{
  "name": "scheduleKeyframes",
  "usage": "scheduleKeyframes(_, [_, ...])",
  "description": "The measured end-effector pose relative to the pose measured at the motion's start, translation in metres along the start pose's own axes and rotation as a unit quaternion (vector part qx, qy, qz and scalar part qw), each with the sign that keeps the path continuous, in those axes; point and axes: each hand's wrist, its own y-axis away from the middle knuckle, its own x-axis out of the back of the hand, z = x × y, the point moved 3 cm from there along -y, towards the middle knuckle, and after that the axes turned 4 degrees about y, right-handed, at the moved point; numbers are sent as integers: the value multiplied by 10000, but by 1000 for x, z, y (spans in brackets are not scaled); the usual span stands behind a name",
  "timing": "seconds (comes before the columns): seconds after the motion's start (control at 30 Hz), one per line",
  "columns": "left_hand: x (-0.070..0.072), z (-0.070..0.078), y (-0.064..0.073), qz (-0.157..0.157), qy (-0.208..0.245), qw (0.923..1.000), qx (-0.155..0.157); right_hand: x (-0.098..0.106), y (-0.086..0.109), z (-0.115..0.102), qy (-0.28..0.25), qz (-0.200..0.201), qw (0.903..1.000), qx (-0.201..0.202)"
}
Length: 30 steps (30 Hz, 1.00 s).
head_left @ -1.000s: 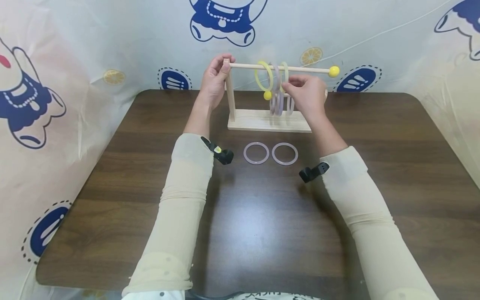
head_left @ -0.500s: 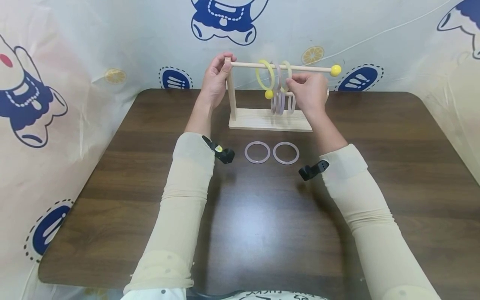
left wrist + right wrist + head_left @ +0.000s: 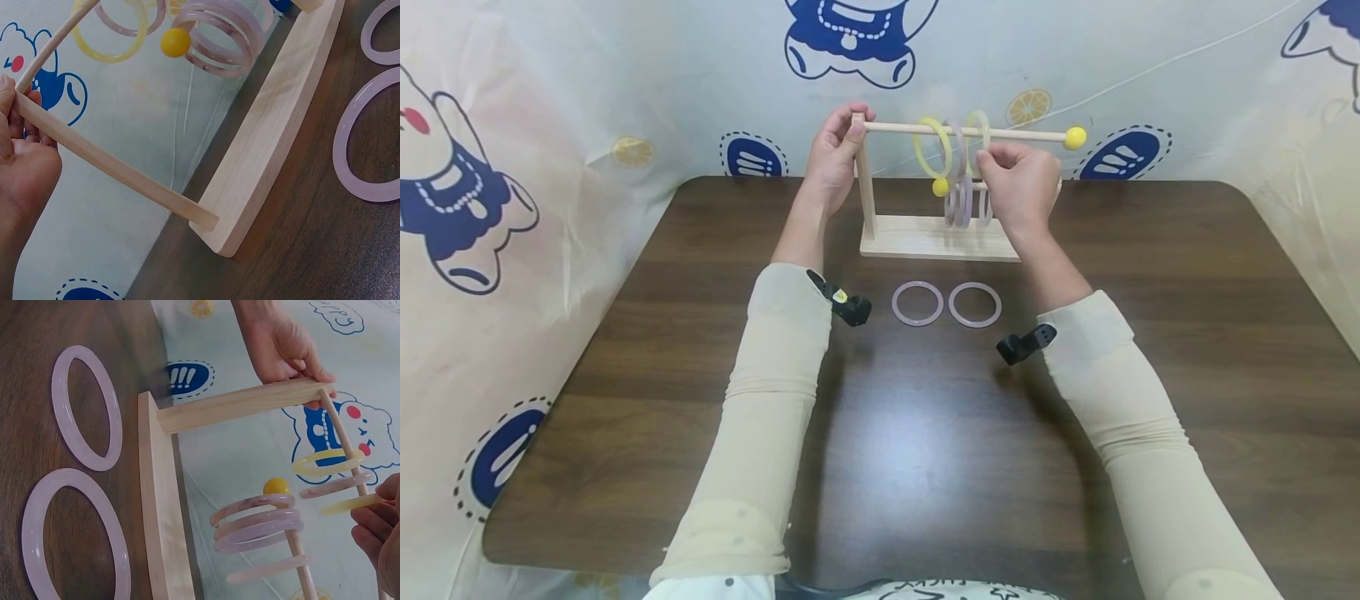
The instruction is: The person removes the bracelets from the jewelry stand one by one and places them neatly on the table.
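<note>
A wooden bangle stand (image 3: 925, 239) stands toward the far side of the table. My left hand (image 3: 832, 164) grips the top of its left post, thumb in front. My right hand (image 3: 1024, 190) pinches a pale yellow bangle (image 3: 348, 505) that encircles the upper rod. To its left on that rod hang a brighter yellow bangle (image 3: 114, 59) and a greyish-lilac bangle (image 3: 335, 485). Several lilac and pale bangles (image 3: 259, 529) hang on the lower rod, which ends in a yellow ball (image 3: 175, 42). My right hand hides the stand's right part in the head view.
Two lilac bangles (image 3: 917, 322) (image 3: 975, 324) lie flat on the brown table (image 3: 700, 400) in front of the stand. Another yellow ball (image 3: 1076, 138) caps the upper rod's right end. A printed curtain (image 3: 685, 83) hangs close behind the table.
My right hand has shifted the pale yellow bangle slightly right along the upper rod, widening its gap from the lilac one. My left hand keeps its grip on the post.
</note>
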Motion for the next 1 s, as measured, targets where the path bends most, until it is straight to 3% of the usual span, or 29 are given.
scheduleKeyframes(1.0, [-1, 1, 3, 31, -33, 10000, 81, 12, 3, 6, -551, 321, 9977, 237])
